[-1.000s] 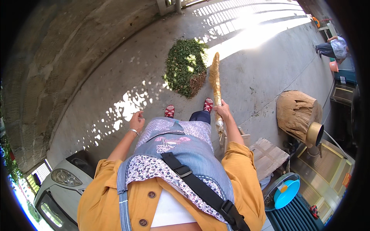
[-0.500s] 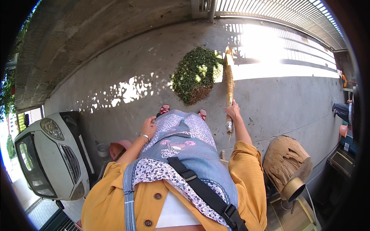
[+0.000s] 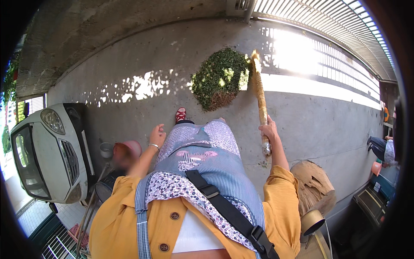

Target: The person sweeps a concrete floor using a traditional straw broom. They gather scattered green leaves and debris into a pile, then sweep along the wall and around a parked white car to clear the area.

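My right hand (image 3: 269, 129) grips the shaft of a straw broom (image 3: 259, 93) that reaches forward over the concrete floor. The broom's tip lies against the right side of a round heap of green leaves (image 3: 221, 77) on the floor ahead of me. My left hand (image 3: 157, 136) hangs loosely curled beside my patterned apron, holding nothing, a bracelet at its wrist. One red sandal (image 3: 180, 115) shows below the apron's hem.
A white car (image 3: 47, 151) is parked at the left. Another person in a pink cap (image 3: 125, 153) crouches beside it, near a small metal pot (image 3: 106, 149). A brown sack (image 3: 312, 183) and a brass bowl (image 3: 311, 221) stand at the right. A metal railing (image 3: 327, 26) runs along the far sunlit edge.
The view has swung round to the left, bringing the white car and the crouching person into sight. The broom stays in my right hand beside the leaf heap.
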Tool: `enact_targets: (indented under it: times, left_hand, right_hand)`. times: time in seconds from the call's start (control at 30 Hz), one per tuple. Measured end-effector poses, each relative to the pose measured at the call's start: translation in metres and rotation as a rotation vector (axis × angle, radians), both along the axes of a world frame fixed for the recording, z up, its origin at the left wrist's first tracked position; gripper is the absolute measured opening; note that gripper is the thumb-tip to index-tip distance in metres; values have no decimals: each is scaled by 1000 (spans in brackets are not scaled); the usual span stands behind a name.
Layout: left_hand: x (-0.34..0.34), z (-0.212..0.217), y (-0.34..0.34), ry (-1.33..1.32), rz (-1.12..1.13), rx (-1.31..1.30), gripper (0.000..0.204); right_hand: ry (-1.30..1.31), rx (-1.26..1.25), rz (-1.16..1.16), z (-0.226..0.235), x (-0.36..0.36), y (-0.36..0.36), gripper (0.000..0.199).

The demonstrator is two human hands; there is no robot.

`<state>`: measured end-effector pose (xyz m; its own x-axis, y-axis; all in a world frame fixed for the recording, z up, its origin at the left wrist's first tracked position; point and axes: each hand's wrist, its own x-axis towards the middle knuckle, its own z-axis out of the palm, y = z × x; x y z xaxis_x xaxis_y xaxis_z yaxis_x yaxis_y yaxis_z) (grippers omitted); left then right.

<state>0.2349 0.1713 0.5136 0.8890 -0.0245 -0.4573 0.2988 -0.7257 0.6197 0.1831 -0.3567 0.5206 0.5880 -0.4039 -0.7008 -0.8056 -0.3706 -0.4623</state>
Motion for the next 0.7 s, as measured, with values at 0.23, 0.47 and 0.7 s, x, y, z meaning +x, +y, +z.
enact_targets:
  times: [0.23,0.47,0.7]
  left_hand:
    - [-13,17,-8,10,8,25,43]
    - [-16,-8,18,70,98,-4,46]
    - [38,11,-2,49,-37,-28,43]
  right_hand:
    - [-96,192,-97,-26,12,23,53]
    - [-94,313,-329,0,-15,48,68]
    - [-8,296,-388,11,-1,96,73]
